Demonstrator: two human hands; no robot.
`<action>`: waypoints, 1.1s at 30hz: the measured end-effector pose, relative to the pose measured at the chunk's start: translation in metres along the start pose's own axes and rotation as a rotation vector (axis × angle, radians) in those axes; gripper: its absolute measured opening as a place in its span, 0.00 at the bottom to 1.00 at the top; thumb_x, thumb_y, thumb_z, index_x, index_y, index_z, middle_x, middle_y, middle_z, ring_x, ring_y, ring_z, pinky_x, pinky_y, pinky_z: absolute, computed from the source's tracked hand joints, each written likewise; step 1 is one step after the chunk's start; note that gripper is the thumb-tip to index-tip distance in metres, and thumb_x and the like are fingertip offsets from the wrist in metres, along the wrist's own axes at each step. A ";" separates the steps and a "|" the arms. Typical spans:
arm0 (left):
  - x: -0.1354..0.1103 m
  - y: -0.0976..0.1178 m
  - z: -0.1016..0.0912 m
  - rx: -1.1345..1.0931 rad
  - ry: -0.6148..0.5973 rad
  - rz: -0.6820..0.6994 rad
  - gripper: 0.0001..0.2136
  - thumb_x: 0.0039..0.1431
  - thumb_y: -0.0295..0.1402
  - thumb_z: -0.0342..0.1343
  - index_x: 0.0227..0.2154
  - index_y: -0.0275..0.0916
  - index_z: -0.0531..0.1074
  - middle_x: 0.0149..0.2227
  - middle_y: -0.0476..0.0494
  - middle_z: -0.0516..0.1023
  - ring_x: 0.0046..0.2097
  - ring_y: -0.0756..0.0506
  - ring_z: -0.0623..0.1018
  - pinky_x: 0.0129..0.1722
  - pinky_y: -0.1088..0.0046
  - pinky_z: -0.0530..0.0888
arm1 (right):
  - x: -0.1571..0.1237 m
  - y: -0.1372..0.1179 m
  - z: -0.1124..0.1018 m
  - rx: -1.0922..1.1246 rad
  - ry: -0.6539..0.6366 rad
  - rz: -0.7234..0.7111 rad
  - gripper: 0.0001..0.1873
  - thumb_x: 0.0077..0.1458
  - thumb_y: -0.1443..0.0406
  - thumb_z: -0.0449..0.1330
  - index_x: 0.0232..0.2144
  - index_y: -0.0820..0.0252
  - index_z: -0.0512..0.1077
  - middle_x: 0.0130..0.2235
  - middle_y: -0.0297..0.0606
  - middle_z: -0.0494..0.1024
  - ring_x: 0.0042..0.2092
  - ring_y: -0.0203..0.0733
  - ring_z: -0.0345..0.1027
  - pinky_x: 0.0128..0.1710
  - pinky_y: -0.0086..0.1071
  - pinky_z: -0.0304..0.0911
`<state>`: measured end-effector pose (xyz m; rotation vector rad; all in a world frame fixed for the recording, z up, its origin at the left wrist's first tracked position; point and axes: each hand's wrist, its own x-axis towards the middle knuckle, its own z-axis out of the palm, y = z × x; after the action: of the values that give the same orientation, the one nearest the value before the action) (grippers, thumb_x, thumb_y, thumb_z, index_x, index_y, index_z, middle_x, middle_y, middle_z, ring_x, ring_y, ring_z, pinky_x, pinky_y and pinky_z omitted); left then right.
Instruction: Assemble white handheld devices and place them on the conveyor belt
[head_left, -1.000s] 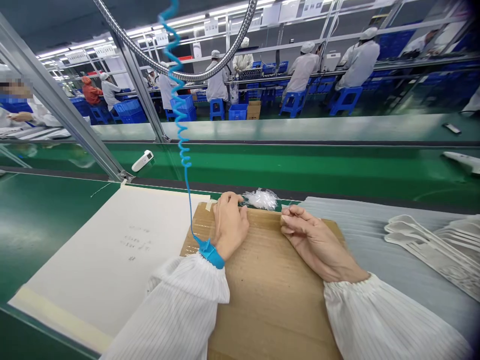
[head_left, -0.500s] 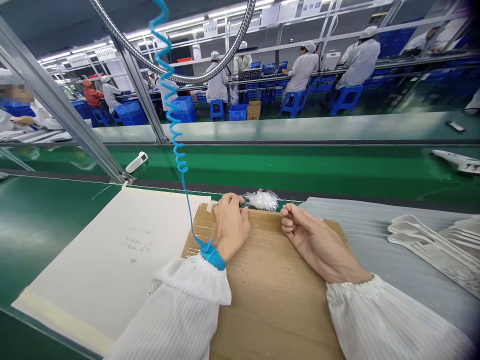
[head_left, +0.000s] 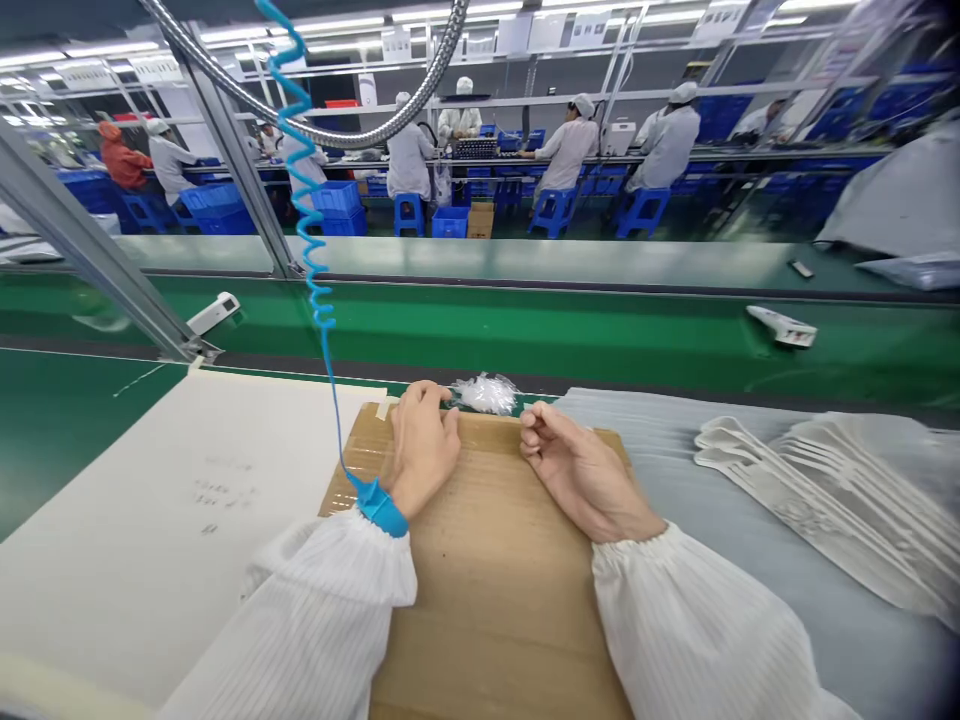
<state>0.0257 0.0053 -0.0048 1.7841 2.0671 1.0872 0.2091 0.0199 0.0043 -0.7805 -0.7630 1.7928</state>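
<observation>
At the far edge of the cardboard sheet (head_left: 491,570) on the bench (head_left: 60,425), the left hand (head_left: 424,445) touches the clear plastic bundle (head_left: 487,393) with curled fingers. The right hand (head_left: 577,468) lies just right of it, fingers curled in; whether it grips anything I cannot tell. This looks like picking at the bundle, and taking hold of it would call for a fine pinch.

Factory assembly line, electronics type. Evidence: long green conveyor belt (head_left: 525,335) runs past the bench (head_left: 60,430). Second line behind it has workers in white coats and caps (head_left: 564,152) at blue stools (head_left: 553,212), with blue crates (head_left: 339,198) alongside. Aluminium frame posts (head_left: 90,255) rise from the bench. Blue coiled cord (head_left: 304,200) clips to an antistatic strap (head_left: 382,508) at the wrist of the left hand (head_left: 422,440).
</observation>
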 end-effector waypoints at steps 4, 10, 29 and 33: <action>0.001 -0.004 0.003 -0.008 0.030 0.015 0.09 0.60 0.24 0.55 0.43 0.34 0.73 0.50 0.34 0.74 0.55 0.37 0.73 0.57 0.51 0.69 | 0.001 0.001 -0.001 0.012 -0.003 -0.002 0.12 0.48 0.58 0.74 0.28 0.59 0.80 0.34 0.33 0.73 0.33 0.31 0.59 0.32 0.23 0.62; 0.001 -0.007 0.004 -0.004 0.041 0.027 0.09 0.59 0.24 0.55 0.42 0.35 0.73 0.49 0.36 0.75 0.54 0.36 0.74 0.57 0.49 0.70 | 0.001 0.001 0.000 0.035 -0.012 -0.001 0.11 0.48 0.59 0.74 0.28 0.60 0.79 0.33 0.32 0.72 0.32 0.31 0.59 0.33 0.24 0.61; 0.002 -0.008 0.001 -0.013 0.040 0.009 0.08 0.60 0.26 0.54 0.42 0.35 0.73 0.50 0.35 0.74 0.55 0.36 0.74 0.58 0.51 0.69 | 0.001 0.004 -0.001 0.079 0.109 -0.012 0.24 0.40 0.68 0.77 0.40 0.53 0.73 0.35 0.29 0.78 0.38 0.32 0.72 0.42 0.24 0.68; 0.003 -0.010 -0.001 -0.013 0.073 -0.011 0.07 0.60 0.26 0.54 0.41 0.36 0.72 0.50 0.35 0.74 0.54 0.37 0.74 0.58 0.51 0.69 | 0.002 0.008 -0.007 0.055 0.064 -0.023 0.30 0.37 0.74 0.76 0.43 0.51 0.73 0.37 0.28 0.78 0.44 0.33 0.74 0.52 0.26 0.66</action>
<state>0.0165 0.0080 -0.0101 1.7503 2.1033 1.1775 0.2101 0.0204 -0.0062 -0.7861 -0.6756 1.7520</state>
